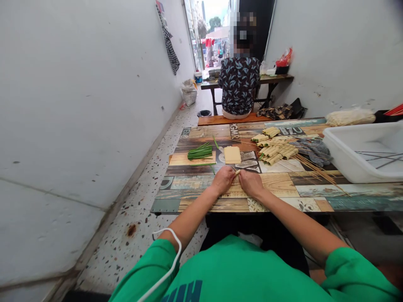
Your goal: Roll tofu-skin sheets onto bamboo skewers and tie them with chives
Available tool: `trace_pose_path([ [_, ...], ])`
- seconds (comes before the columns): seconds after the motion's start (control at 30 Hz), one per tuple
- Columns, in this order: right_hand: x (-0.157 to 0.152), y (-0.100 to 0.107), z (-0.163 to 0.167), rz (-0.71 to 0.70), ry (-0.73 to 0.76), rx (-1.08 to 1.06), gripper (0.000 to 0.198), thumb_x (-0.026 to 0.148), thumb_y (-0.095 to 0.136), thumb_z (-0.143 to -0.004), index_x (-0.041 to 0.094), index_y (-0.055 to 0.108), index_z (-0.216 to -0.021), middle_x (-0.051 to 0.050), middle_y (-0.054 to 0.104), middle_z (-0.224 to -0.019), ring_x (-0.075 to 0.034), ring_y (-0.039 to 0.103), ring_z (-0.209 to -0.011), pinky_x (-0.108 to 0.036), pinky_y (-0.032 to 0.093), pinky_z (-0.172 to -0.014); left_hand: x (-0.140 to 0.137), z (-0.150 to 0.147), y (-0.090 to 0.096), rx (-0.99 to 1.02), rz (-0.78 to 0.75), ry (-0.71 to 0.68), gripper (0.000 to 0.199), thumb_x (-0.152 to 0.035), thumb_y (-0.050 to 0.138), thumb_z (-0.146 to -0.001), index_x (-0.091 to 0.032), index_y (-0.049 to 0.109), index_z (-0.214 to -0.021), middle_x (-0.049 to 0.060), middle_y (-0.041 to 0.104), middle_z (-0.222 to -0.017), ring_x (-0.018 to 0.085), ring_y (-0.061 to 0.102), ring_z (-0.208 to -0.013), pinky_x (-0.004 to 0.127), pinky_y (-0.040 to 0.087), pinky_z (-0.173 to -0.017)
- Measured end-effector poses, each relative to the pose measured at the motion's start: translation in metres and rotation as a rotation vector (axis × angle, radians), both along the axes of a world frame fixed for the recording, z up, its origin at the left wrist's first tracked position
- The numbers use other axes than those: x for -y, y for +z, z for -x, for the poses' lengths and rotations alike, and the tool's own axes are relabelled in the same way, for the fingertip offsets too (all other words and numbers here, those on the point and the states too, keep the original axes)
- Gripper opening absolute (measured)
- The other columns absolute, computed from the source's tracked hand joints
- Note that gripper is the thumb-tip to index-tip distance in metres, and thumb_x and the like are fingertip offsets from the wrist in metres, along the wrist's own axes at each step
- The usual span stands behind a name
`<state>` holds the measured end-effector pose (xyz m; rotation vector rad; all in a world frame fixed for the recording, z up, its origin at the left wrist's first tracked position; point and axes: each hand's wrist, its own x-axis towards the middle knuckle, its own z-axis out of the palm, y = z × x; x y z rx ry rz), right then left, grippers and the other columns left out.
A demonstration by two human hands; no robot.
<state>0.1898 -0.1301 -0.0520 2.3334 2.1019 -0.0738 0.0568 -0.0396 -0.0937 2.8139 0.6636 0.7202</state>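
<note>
Close to the table's near edge, my left hand (224, 179) and my right hand (251, 183) are closed on the two ends of a small pale yellow tofu-sheet roll (237, 172). My fingers hide most of it. Just beyond them lies a stack of square tofu sheets (232, 155). To its left, a bundle of cut green chives (200, 152) rests on the table. Finished-looking rolls with green ends (273, 152) are piled to the right, several on thin skewers. Loose bamboo skewers (317, 168) lie beside the pile.
A white plastic tub (343, 157) with dark skewers stands at the right, next to a grey cloth (315, 152). A bag of pale sticks (351, 116) lies behind it. Ahead, a person in a patterned shirt (239, 84) sits facing away on a bench (209, 121).
</note>
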Motion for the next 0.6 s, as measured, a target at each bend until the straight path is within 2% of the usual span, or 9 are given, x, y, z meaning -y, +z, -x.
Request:
trace_pose_path([
  [0.13, 0.019, 0.009, 0.001, 0.029, 0.023, 0.051, 0.028, 0.015, 0.034, -0.096, 0.011, 0.058, -0.110, -0.017, 0.070, -0.100, -0.022, 0.068, -0.084, -0.027, 0.040, -0.065, 0.003, -0.002, -0.001, -0.042, -0.029, 0.063, 0.036, -0.024, 0.042, -0.099, -0.014, 0.063, -0.072, 0.007, 0.059, -0.077, 0.017, 0.052, -0.077, 0.029, 0.040, -0.072],
  [0.27, 0.044, 0.011, -0.011, 0.050, 0.008, 0.055, 0.027, 0.021, 0.037, -0.097, 0.013, 0.061, -0.101, -0.015, 0.072, -0.094, -0.025, 0.069, -0.085, -0.029, 0.040, -0.063, 0.005, -0.004, 0.000, -0.113, -0.043, 0.104, 0.031, -0.022, 0.045, -0.098, -0.013, 0.064, -0.075, 0.007, 0.059, -0.076, 0.018, 0.051, -0.076, 0.029, 0.039, -0.069],
  [0.43, 0.060, 0.002, -0.031, -0.002, 0.017, 0.113, 0.028, 0.021, 0.036, -0.098, 0.011, 0.063, -0.095, -0.015, 0.072, -0.089, -0.023, 0.068, -0.078, -0.027, 0.034, -0.058, 0.010, -0.012, 0.001, -0.140, -0.053, 0.128, 0.027, -0.018, 0.048, -0.096, -0.014, 0.064, -0.075, 0.006, 0.058, -0.074, 0.017, 0.052, -0.074, 0.028, 0.040, -0.067],
  [0.6, 0.062, -0.006, -0.065, -0.128, 0.014, 0.211, 0.023, 0.012, 0.040, -0.093, 0.011, 0.063, -0.090, -0.013, 0.068, -0.080, -0.019, 0.062, -0.067, -0.028, 0.023, -0.053, 0.017, -0.046, 0.009, -0.159, -0.053, 0.231, 0.023, -0.019, 0.049, -0.096, -0.013, 0.067, -0.082, 0.008, 0.061, -0.079, 0.018, 0.055, -0.078, 0.028, 0.042, -0.070],
])
